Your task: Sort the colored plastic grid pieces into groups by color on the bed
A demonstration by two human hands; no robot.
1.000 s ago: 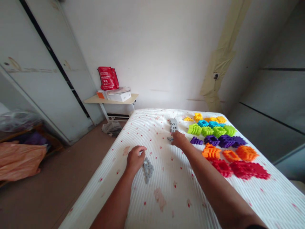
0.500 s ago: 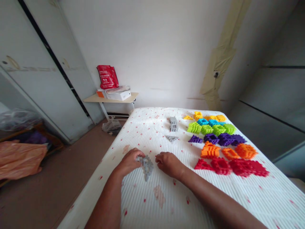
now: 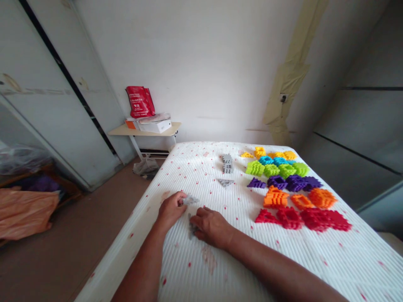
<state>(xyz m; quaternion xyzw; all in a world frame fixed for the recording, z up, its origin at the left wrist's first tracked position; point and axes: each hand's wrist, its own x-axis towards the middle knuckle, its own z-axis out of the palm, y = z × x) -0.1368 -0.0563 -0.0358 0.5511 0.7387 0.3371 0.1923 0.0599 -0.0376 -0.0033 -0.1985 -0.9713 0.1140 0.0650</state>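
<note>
At the left of the bed's middle, my left hand (image 3: 171,209) pinches a grey piece (image 3: 190,200) that sticks out to the right of its fingertips. Just below and to the right, my right hand (image 3: 211,226) has its fingers closed on another grey piece (image 3: 191,230), mostly hidden under them. Farther back lie a flat grey triangle (image 3: 226,182) and a small group of grey blocks (image 3: 227,163). The two hands are close together but apart.
Rows of coloured blocks lie on the right: red (image 3: 289,217), orange (image 3: 276,197), purple (image 3: 277,182), green (image 3: 271,170), blue (image 3: 266,160) and yellow (image 3: 260,152). Behind the bed's left side, a small table (image 3: 121,130) holds a red bag (image 3: 139,102) and boxes.
My right hand has moved left and down and taken hold of a grey piece. The grey pieces by my left hand now show as two separate parts.
</note>
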